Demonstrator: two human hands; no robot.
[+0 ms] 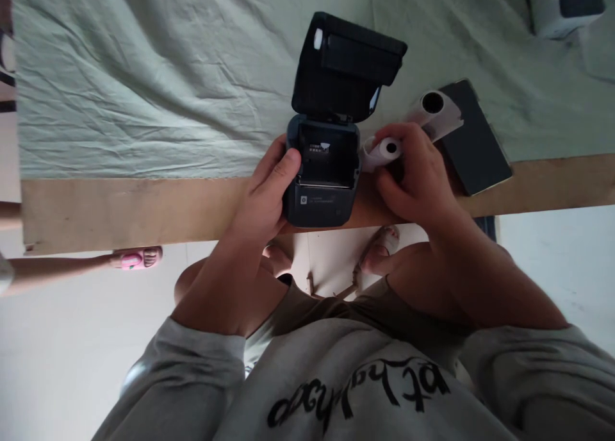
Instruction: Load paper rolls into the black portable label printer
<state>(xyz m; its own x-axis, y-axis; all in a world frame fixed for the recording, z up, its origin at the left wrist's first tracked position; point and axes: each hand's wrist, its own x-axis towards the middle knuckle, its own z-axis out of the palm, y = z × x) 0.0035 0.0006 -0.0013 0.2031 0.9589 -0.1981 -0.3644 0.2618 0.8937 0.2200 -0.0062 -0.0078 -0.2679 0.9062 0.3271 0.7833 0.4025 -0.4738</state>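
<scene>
A small black label printer stands near the table's front edge with its lid tipped up and back. Its roll bay shows no roll inside, only a small printed sticker. My left hand is closed round the printer's left side, thumb on the rim. To the right of the printer, my right hand grips a small white paper roll with a dark core hole, close to the printer's side. A larger white paper roll lies just behind my right hand, partly on a dark phone-like slab.
Wrinkled green cloth covers the table behind a bare wooden front edge. A white device with a dark panel stands at the back right. Another person's leg and pink sandal show at the left.
</scene>
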